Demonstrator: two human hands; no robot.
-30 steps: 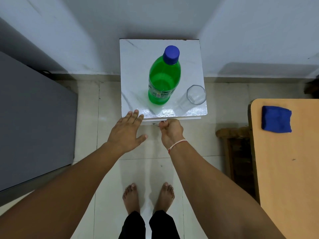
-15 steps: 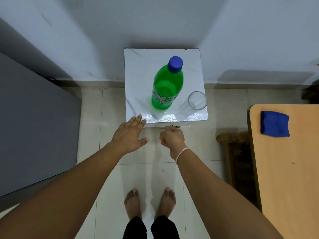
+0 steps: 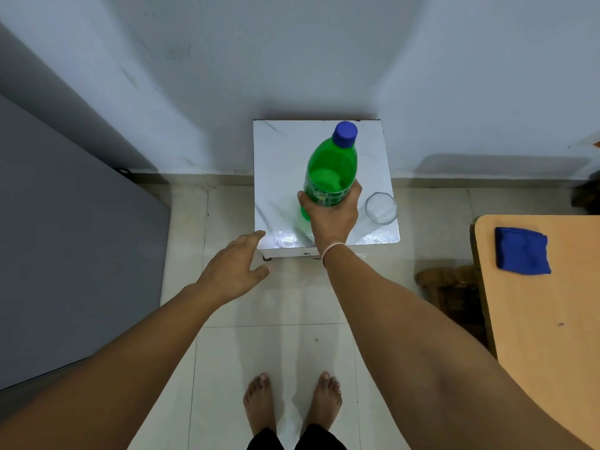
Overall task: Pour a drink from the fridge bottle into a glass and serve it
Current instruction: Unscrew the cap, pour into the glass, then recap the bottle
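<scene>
Half-full at most, the green bottle (image 3: 329, 170) stands capped on the white stand (image 3: 279, 164), left of the fragile glass (image 3: 381, 208), gripped low around its slick, probably squeezable label band by the right hand (image 3: 331, 219), while the left hand (image 3: 232, 267) hovers unclenched near the stand's front corner.

Label band on the green bottle (image 3: 329, 164): printed in white and yellow, too small and blurred to be read, partly covered by the right hand (image 3: 331, 216) gripping the bottle around that band. No brand name made out. Blue cap (image 3: 346, 133): plain, no lettering seen. Clear glass (image 3: 381, 208), white stool top (image 3: 282, 177), blue cloth (image 3: 522, 254) and wooden table (image 3: 545, 336): no print, numbers or signs legible on any of them. Grey wall (image 3: 292, 60) and grey panel (image 3: 65, 238) at left: only scuffs and marks, nothing readable.
</scene>
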